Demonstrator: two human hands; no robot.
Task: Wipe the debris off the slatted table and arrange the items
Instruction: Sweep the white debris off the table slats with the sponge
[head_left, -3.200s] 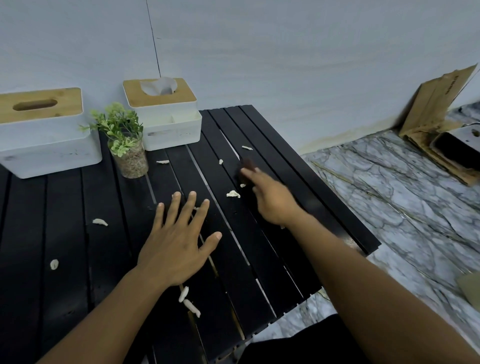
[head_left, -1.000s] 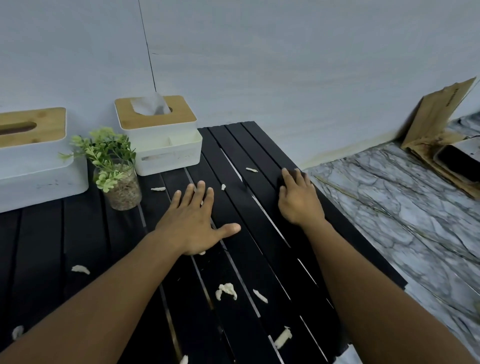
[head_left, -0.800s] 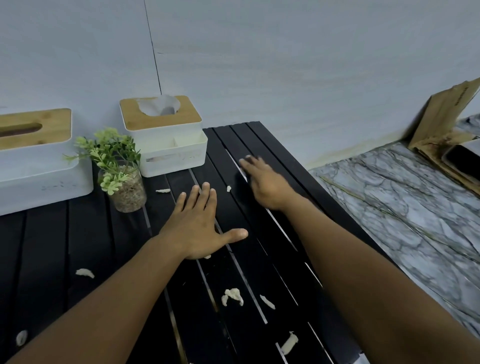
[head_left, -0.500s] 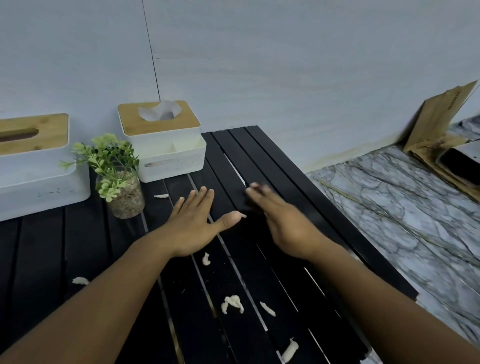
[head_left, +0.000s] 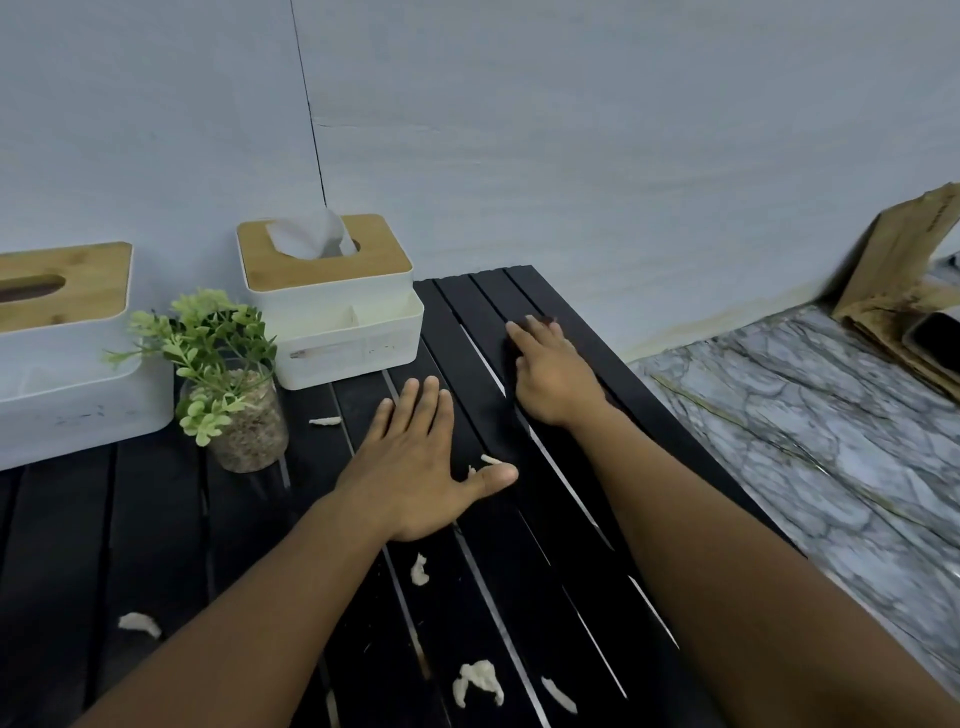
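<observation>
Head view: right hand (head_left: 556, 374) flat on what looks a dark cloth (head_left: 543, 321), left hand (head_left: 415, 467) splayed flat on slatted table (head_left: 483, 301); shd wipe scraps (head_left: 478, 680) along slats.

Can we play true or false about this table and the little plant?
The left hand lies flat on the slatted table. True.
A tissue sticks out of the right tissue box. True.
The plant stands on the floor. False: it stands on the table in a glass jar.
The table is all clean. False: white scraps lie on it.
The right hand grips the plant. False: it rests on the slats, apart from it.
</observation>
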